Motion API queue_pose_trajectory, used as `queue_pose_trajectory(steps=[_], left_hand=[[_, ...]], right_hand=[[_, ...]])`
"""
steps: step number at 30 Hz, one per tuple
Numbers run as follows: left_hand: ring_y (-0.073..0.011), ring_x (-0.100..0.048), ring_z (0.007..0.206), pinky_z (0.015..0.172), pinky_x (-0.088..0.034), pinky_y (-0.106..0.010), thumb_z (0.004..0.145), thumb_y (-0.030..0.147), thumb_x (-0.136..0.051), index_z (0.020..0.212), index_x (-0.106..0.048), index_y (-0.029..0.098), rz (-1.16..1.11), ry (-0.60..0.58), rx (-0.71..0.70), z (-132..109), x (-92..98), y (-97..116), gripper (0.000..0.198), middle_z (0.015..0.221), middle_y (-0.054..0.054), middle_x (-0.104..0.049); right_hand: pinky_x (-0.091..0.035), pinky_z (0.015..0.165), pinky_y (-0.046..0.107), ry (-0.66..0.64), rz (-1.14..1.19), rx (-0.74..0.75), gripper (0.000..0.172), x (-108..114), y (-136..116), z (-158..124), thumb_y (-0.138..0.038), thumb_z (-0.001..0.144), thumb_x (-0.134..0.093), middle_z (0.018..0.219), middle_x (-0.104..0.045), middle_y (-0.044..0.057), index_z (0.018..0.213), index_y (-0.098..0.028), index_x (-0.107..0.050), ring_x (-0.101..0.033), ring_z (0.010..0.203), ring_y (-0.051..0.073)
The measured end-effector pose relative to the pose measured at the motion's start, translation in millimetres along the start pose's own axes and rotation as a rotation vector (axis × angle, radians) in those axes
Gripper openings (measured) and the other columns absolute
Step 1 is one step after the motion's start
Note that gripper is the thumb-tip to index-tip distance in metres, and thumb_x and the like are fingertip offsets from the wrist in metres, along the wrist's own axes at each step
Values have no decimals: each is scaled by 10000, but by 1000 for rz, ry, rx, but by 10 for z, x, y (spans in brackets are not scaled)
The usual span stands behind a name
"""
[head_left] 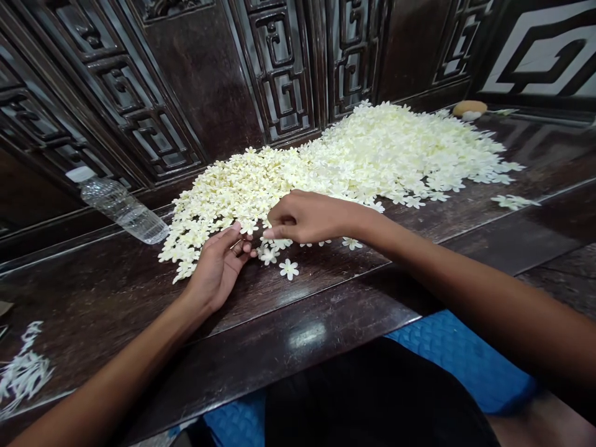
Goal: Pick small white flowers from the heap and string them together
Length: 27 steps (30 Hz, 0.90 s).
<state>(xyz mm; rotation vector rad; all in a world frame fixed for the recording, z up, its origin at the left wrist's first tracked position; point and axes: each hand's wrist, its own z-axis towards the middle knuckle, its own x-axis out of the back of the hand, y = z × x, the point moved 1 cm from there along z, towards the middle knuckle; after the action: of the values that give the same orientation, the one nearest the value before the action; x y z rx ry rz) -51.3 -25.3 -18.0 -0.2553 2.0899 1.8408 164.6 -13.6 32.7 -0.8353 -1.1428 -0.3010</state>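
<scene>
A long heap of white and pale yellow flowers [382, 152] lies on the dark wooden bench [116, 292]. At its front edge, my left hand [221, 264] is turned palm up, with thumb and fingertips pinched at a white flower [248, 226]. My right hand [302, 217] is just to the right, fingers curled and thumb pressed against them; whatever it grips is too small or hidden to make out. A single flower [289, 269] lies on the wood below my hands, and a few more are scattered beneath my right wrist.
A clear plastic bottle [123, 206] leans at the left of the heap. White strings [25, 372] lie at the far left. Carved dark panels [200, 74] rise behind. A yellowish object [469, 108] sits at the back right. Blue quilted fabric [460, 354] shows below the bench edge.
</scene>
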Motion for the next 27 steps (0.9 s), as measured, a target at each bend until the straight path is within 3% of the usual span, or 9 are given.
queue_pose_trajectory(steps=[3,7,11,16,20,27], left_hand=[[-110,-569,663,694,-548,-282,771,305,-875,847,-658,134,-2,8,-6,13,12,-1,287,789,-22,-649],[-114,-575,674,679,-547,-281,765,298,-880,855,-664,131,-3,14,-11,18,15,5,287,787,-21,-648],[-110,-570,674,689,-552,-280,750,282,-886,850,-667,132,-4,23,-9,12,10,10,284,791,-20,-652],[-104,-559,669,680,-554,-273,726,258,-895,831,-660,132,-5,8,-16,3,-2,17,286,772,-9,-639],[-98,-546,661,675,-557,-269,720,245,-899,839,-663,129,-13,17,-18,7,4,16,289,774,-6,-627],[-101,-545,659,676,-560,-273,775,285,-877,866,-678,129,-20,-6,-19,14,30,6,269,791,-17,-630]], right_hand=[[-264,593,299,-196,180,41,96,-4,26,-26,-280,928,-725,678,-529,-28,924,-191,-689,-419,596,115],[-291,573,286,-326,194,27,81,-77,-59,-5,-125,878,-751,677,-523,-40,924,-183,-718,-437,590,108],[-324,581,278,-353,215,35,130,-134,-132,29,-56,873,-728,690,-565,-33,806,-155,-677,-461,609,102],[-397,671,279,-142,254,78,104,-141,-18,75,-53,864,-722,803,-682,9,820,-135,-675,-569,717,118],[-409,691,282,-12,299,5,24,-142,81,109,-105,855,-736,826,-721,35,864,-126,-728,-614,743,134],[-374,730,298,141,229,-61,72,-204,84,137,-135,846,-731,737,-704,29,774,-136,-732,-576,710,133]])
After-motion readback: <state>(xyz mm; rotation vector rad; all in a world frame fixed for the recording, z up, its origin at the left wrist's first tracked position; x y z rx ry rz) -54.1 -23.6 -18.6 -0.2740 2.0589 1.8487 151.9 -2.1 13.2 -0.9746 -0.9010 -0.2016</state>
